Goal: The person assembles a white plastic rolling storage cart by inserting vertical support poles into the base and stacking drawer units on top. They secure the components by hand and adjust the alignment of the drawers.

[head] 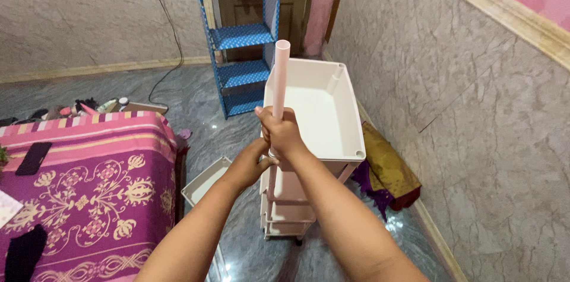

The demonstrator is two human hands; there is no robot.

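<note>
The right hand [282,132] was wrapped in a closed grip around a pale pink tube [280,83], which stood upright at the near left corner of the top tray [332,133] of a white tiered cart [291,208]. The left hand [252,163] sat just below it, at about 7 o'clock, fingers curled toward the same tube where it met the tray's rim; whether it truly clasped the tube could not be told. Lower trays of the cart showed beneath the hands. At 8 o'clock from the cart a loose white tray [205,182] lay on the grey marbled floor [196,116]. Further out at 9 o'clock stood a bed with a pink and purple patterned cover [101,181], a dark phone [34,158] resting on it. At 12 o'clock a blue dotted fabric shelf [240,35] rose against the far wall. At 3 o'clock a crumpled purple and mustard cloth [386,175] lay against the grey tiled wall [475,110].
</note>
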